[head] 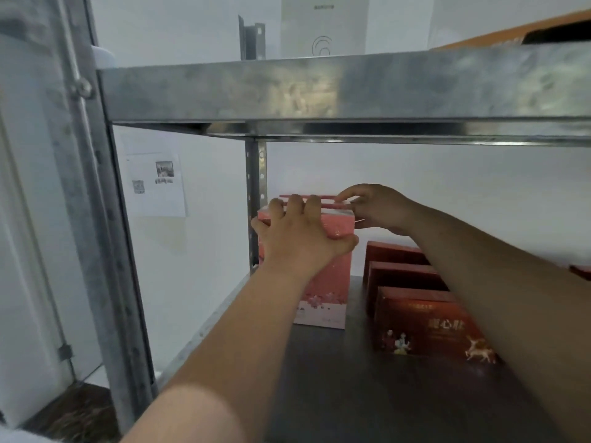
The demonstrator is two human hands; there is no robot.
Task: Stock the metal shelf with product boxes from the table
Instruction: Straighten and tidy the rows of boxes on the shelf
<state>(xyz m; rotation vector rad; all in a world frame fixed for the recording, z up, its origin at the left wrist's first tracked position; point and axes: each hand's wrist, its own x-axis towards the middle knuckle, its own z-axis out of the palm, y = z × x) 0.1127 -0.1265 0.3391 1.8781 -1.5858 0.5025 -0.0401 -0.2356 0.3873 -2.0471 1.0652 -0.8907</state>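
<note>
Shelf: grey galvanised metal shelf [319,87], dark shelf board [351,394] on the lower tier.
Task box: tall pink cardboard box [332,282] with flower print, upright at the board's back-left corner, beside the rear post.
Left hand [300,238]: fingers curled over the box's top front edge, thumb spread on the front face, gripping it.
Right hand [380,207]: fingertips pinch the right end of the pink handle strips [332,205] on the box top.
Neighbours: three dark red flat boxes [425,318] in a row front to back, just right of the pink box, apart from it.
Top tier: white carton [323,27].
Wall: printed paper sheet [156,183].
</note>
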